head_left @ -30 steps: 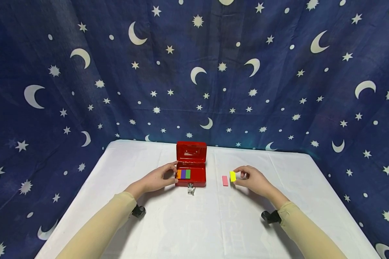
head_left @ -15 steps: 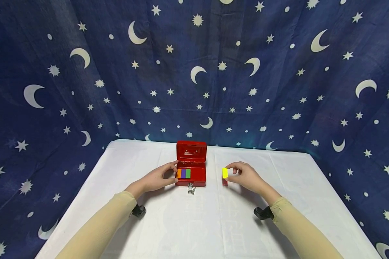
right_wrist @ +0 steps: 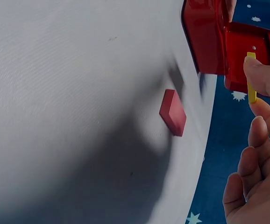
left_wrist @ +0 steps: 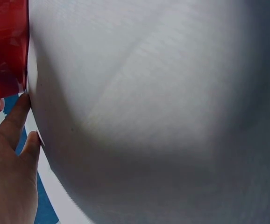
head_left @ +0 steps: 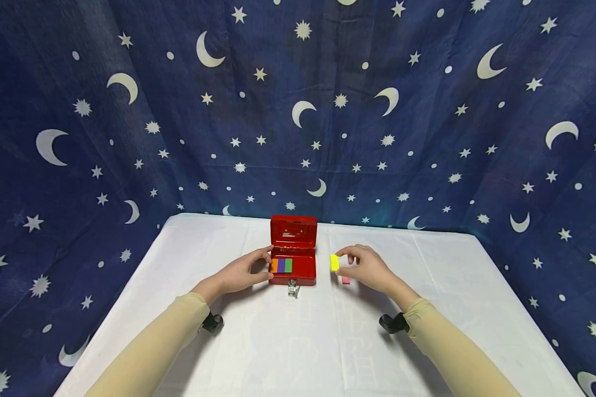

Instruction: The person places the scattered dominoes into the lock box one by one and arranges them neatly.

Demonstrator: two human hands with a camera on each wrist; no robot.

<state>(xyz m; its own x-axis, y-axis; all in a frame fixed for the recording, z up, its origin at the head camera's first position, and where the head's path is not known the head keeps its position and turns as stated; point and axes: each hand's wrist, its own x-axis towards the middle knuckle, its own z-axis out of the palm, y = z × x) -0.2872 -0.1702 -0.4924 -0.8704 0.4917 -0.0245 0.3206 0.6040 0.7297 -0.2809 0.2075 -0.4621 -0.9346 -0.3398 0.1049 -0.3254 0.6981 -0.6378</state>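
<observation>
In the head view a red metal box (head_left: 306,281) stands with its lid raised. An orange block (head_left: 274,266), a purple block (head_left: 281,266) and a green block (head_left: 288,266) lie side by side in its left part. My left hand (head_left: 240,271) rests at the box's left side, thumb near the front corner and forefinger near the back; its fingers look mostly straight. Between thumb and forefinger my right hand (head_left: 370,269) pinches a yellow block (head_left: 335,263), held above the cloth right of the box. Under that hand a pink block (head_left: 346,280) lies on the cloth, partly hidden.
A silver latch (head_left: 292,289) hangs at the box's front. White cloth (head_left: 298,347) covers the table. Behind and beside it hangs a dark blue curtain (head_left: 258,121) with moons and stars.
My right hand has carried the yellow block left, from the right of the pink block, over it, to its left. The left hand and the box have stayed put.
</observation>
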